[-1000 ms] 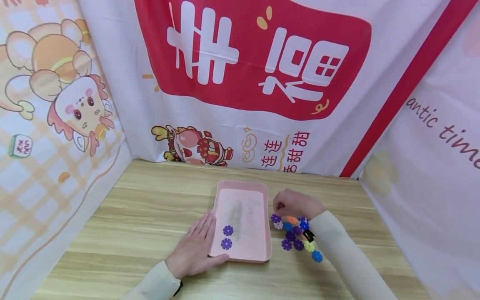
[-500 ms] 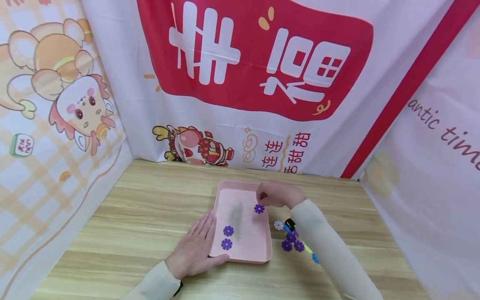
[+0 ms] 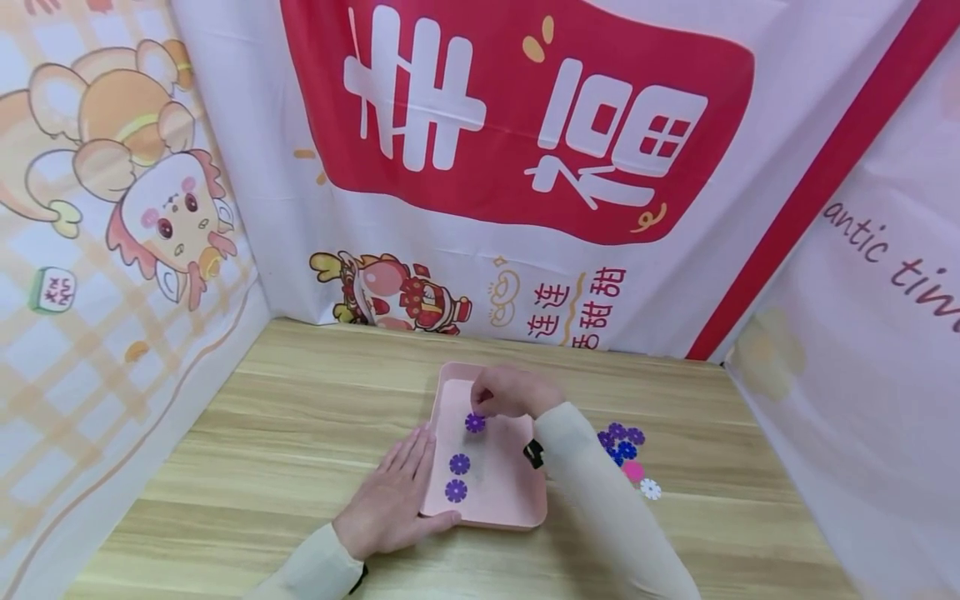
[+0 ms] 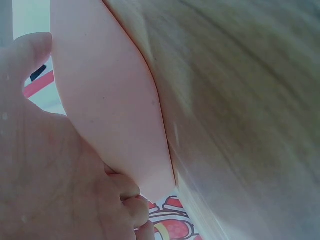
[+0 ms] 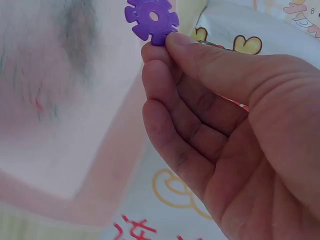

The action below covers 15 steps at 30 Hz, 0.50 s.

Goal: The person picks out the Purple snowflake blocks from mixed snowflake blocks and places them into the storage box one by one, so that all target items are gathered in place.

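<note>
While the right hand point(image 3: 517, 393) holds a purple disc point(image 3: 475, 423) over the far half of a pink tray point(image 3: 510, 500), the left hand point(image 3: 390, 504) rests against the tray's left side, fingers straight, thumb at the near wall, gripping nothing. The right wrist view shows thumb and forefinger pinching the disc by its edge, the remaining fingers curled. What counts most here, by this reading, is the line-up with a second disc point(image 3: 459, 464) and a third disc point(image 3: 455, 491), close together in the tray's near left part: the held one stands beyond them, roughly along the tray's long axis, which runs away from the person. Round, it has no long axis of its own. The right hand is nearest to it, the left nearer the other two. Whether it touches the tray's floor cannot be told. Mixed-colour discs point(image 3: 626, 451) lie on the worktop point(image 3: 300, 433), right of the tray.
</note>
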Available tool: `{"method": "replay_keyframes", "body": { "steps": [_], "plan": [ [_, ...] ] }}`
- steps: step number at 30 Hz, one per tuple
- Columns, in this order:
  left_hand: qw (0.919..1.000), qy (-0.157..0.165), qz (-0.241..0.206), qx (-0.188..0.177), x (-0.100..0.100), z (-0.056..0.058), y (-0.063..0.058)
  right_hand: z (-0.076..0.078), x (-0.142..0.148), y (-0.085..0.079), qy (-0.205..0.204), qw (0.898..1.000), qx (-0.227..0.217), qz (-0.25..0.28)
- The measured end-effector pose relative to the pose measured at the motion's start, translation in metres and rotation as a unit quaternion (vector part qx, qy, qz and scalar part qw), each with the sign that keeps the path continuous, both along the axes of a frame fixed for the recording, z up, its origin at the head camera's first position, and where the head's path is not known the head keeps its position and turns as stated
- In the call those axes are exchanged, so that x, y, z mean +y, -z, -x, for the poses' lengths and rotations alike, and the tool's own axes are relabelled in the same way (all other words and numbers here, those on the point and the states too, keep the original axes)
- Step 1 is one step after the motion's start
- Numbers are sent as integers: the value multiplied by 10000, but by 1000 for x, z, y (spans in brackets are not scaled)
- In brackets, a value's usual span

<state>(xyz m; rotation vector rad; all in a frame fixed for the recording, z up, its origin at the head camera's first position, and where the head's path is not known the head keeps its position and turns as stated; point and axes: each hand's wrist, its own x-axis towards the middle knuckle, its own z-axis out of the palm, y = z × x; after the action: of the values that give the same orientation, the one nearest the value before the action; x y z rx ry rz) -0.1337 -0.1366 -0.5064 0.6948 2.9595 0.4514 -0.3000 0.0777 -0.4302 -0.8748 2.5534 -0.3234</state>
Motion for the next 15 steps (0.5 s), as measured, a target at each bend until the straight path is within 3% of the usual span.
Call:
{"method": "replay_keyframes", "body": {
  "steps": [7, 15],
  "plan": [
    [10000, -9, 35, 23, 0, -1, -1, 2, -9, 23, -396, 9988, 51, 271],
    [9999, 6, 8, 116, 0, 0, -1, 1, -11, 38, -199, 9957, -450, 785]
  ]
}}
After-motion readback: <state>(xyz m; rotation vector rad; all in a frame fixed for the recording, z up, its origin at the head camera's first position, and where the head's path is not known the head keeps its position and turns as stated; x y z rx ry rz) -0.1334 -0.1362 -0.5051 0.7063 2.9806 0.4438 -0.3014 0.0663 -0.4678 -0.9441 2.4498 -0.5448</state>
